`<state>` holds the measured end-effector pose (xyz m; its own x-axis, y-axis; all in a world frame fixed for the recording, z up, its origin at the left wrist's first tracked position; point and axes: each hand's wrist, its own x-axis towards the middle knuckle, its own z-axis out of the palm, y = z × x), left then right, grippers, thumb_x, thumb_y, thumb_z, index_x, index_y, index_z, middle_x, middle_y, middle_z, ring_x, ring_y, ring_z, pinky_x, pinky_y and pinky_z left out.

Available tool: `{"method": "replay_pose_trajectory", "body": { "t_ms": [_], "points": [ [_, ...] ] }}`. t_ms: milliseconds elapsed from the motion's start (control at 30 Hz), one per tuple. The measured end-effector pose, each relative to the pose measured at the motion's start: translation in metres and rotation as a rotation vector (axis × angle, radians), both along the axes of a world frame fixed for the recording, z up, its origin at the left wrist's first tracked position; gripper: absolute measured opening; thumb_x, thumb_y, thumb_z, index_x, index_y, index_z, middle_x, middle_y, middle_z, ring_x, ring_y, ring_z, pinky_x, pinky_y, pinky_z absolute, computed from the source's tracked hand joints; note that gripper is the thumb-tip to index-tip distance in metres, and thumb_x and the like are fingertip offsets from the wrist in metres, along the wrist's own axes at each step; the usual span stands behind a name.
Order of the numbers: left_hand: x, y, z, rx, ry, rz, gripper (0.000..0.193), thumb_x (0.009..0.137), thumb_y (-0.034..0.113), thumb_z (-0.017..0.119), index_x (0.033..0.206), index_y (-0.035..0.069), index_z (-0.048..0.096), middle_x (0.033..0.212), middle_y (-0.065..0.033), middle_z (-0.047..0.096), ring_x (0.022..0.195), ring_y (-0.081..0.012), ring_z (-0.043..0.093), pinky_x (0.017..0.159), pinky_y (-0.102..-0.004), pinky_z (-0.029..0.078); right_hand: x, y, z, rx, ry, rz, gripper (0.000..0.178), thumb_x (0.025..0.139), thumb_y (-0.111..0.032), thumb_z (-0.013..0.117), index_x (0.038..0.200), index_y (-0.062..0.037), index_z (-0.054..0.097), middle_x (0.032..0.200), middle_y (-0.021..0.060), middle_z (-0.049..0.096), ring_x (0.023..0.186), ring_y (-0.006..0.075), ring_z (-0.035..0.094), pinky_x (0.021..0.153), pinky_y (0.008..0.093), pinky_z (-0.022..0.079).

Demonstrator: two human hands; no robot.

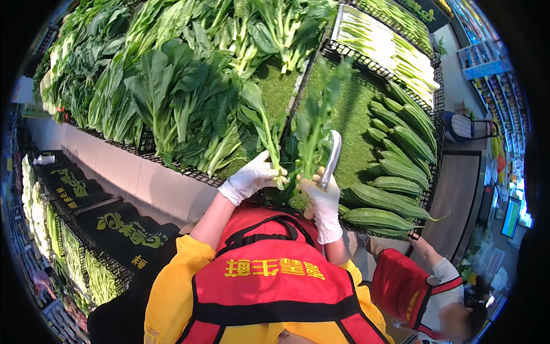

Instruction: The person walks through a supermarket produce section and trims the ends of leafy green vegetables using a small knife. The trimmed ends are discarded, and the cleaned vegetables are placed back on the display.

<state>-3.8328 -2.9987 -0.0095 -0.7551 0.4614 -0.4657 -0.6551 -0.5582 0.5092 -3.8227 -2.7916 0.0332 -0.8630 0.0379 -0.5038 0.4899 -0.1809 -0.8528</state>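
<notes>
White gloves cover both of my hands. My left hand [251, 179] is closed round the lower end of a leafy green stalk [266, 129], which stands upright with its leaves pointing away from me. Beside it, my right hand [324, 205] grips another bunch of leafy greens [311, 135], blurred by motion. A curved silver tool [333, 155], perhaps a knife, sticks up from the same right hand; its lower part is hidden by the fingers. Both hands are over the near edge of the display, in front of green matting [354, 114].
Piled leafy greens [183, 97] fill the display on the left. Ridged green gourds [401, 160] lie in rows at right, below a crate of pale stalks [389, 51]. Another vegetable rack [86, 246] stands lower left. A person in a red vest [401, 286] is close at lower right.
</notes>
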Motion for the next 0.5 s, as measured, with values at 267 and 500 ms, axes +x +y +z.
{"method": "replay_pose_trajectory", "body": {
  "t_ms": [267,500],
  "points": [
    [0.000,0.006,-0.037,0.293,0.100,0.046,0.070,0.090,0.053,0.050,0.140,0.006,0.034,0.137,-0.0117,0.047,0.122,-0.0264,0.050,0.102,-0.0459,0.042,-0.034,-0.041,-0.014,0.614,0.456,0.405,0.046,0.075,-0.017,0.073,0.115,-0.0003,0.056,0.094,0.0172,0.067,0.078,0.0263,0.067,0.070,0.0341,0.052],
    [-0.022,0.023,-0.070,0.246,-0.358,0.234,0.038,0.091,0.038,0.060,0.110,0.006,0.057,0.108,-0.0152,0.063,0.099,-0.0277,0.063,0.089,-0.0438,0.052,-0.025,-0.044,-0.032,0.734,0.550,0.404,0.030,0.084,-0.024,0.068,0.103,-0.0020,0.063,0.088,0.0159,0.068,0.077,0.0231,0.067,0.069,0.0316,0.052]
  ]
}}
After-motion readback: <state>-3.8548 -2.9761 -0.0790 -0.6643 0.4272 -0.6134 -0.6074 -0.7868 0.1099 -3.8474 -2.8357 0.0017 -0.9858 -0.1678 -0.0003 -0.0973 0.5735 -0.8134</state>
